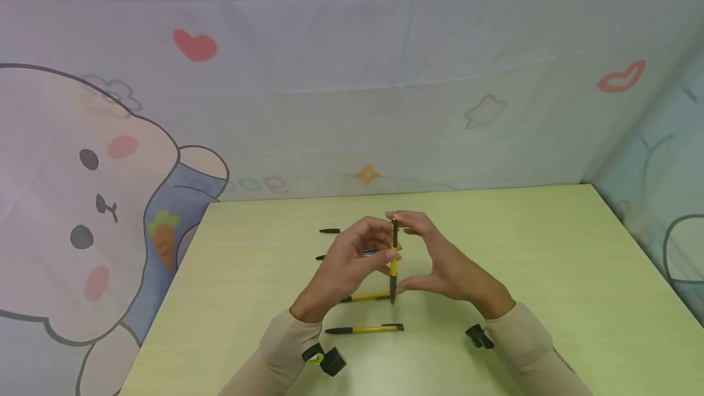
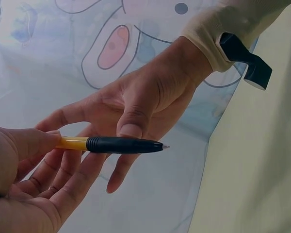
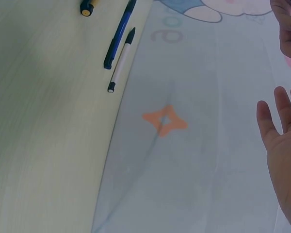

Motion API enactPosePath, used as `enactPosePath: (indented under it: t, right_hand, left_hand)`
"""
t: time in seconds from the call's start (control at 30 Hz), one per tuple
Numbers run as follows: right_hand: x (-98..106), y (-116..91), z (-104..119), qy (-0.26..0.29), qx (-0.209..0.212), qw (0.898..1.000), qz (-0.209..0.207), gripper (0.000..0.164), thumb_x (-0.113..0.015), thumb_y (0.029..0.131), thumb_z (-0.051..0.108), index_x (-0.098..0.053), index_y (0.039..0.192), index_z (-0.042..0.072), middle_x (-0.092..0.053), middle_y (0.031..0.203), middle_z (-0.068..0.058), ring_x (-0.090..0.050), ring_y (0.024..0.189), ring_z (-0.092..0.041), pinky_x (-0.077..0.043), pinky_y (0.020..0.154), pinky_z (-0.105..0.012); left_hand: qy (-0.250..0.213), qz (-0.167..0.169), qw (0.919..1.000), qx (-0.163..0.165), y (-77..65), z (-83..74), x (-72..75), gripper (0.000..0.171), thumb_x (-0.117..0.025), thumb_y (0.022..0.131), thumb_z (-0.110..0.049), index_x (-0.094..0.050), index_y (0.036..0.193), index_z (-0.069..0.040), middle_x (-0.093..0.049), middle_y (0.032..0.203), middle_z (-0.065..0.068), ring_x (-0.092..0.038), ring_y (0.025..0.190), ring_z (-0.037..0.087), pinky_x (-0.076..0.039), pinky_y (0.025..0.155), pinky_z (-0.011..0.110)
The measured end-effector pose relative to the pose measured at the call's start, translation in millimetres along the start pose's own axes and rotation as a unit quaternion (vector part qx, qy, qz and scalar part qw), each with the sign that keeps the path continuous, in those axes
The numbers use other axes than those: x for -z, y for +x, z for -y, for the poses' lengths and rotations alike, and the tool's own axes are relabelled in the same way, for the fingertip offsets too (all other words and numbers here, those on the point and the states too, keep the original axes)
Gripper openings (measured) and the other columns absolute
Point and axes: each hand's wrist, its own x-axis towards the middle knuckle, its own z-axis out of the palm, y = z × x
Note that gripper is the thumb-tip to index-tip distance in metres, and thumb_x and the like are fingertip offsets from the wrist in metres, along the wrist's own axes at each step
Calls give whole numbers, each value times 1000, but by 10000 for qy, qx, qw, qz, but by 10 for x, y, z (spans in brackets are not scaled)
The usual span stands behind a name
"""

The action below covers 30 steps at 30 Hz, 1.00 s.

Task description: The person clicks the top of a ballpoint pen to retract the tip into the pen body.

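A yellow pen with a black grip [image 1: 393, 266] stands upright between the two hands, point downward. My left hand [image 1: 343, 266] pinches its barrel between thumb and fingers. In the left wrist view the pen's black grip and bare writing tip [image 2: 131, 145] stick out past the left thumb. My right hand [image 1: 448, 261] is spread in a C shape beside the pen, index finger by its top end and thumb close to its lower end. Whether those fingertips touch the pen is unclear. In the right wrist view the right hand's fingers [image 3: 281, 155] are extended.
Two more yellow pens, a nearer one [image 1: 365, 329] and a farther one [image 1: 365, 296], lie on the pale table [image 1: 550, 274]. Behind the left hand lie a blue pen [image 3: 119, 36] and a white pen with black ends [image 3: 120, 65]. A printed cloth [image 1: 352, 109] hangs along the back edge.
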Motion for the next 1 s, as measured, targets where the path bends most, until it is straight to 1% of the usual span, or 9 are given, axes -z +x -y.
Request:
enactPosePath:
  t: [0.13,0.4,0.5,0.6,0.67,0.73,0.83,0.93,1.0]
  right_hand:
    - [4,5,6,29,-30,10000,23,113,-95,71,20,-22,156,2,-33,157,-12,-37,144,-26,-41,113,-44]
    - [21,3,13,52,-54,10000,48,109,-94,72,17,-25,155,3,-34,157,-12,-36,143,-25,-42,111,-45]
    - [35,-3,26,65,-113,9999,15,112,-95,70,15,-24,155,2,-33,157,-12,-38,142,-25,-41,112,-44]
    - [56,-11,65,233,-260,9994,-34,113,-95,69,10,-23,156,2,-34,156,-13,-41,140,-27,-40,114,-43]
    - [73,-16,110,404,-394,9984,-88,112,-94,69,5,-24,156,2,-35,155,-15,-44,138,-31,-40,114,-43]
    - [97,-16,164,572,-501,9970,-151,112,-92,69,0,-23,157,1,-37,154,-18,-45,137,-36,-39,114,-43]
    - [134,-8,233,764,-502,9955,-234,114,-90,69,-6,-19,158,-3,-37,153,-24,-46,134,-42,-39,114,-43]
    - [156,-2,271,865,-437,9950,-245,115,-89,69,-9,-15,158,-5,-38,151,-29,-48,134,-38,-40,114,-41]
    - [157,-3,280,908,-441,9946,-237,115,-88,70,-9,-14,158,-5,-38,150,-29,-49,135,-34,-40,114,-38]
  left_hand:
    - [2,-14,10000,-25,0,-3,-9,29,-67,97,-4,-59,124,-8,-64,109,15,-69,95,24,-63,74,44]
    - [-49,-36,9999,-87,-1,17,-25,28,-67,97,-1,-60,123,-5,-64,109,19,-68,96,37,-63,73,44]
    - [19,-6,9999,-107,13,28,-26,28,-67,98,-3,-60,124,-7,-64,110,18,-68,96,34,-63,74,44]
    - [43,-34,10000,-11,21,35,-15,29,-67,98,-6,-59,125,-10,-64,111,15,-69,97,28,-63,76,44]
    - [11,-118,9999,101,17,40,7,29,-68,98,-7,-59,126,-12,-64,111,13,-68,97,26,-62,77,44]
    - [-102,-229,9995,203,4,41,35,30,-68,97,-6,-59,126,-12,-65,111,14,-68,98,29,-62,77,45]
    - [-187,-366,9988,262,-11,42,78,32,-68,97,-6,-58,127,-11,-65,111,15,-67,101,37,-62,77,46]
    - [-217,-427,9984,291,-17,47,112,32,-68,97,-6,-58,127,-11,-65,111,16,-67,102,40,-62,77,46]
    - [-229,-455,9982,310,-20,56,133,32,-68,97,-7,-58,128,-11,-64,111,16,-67,102,37,-62,77,46]
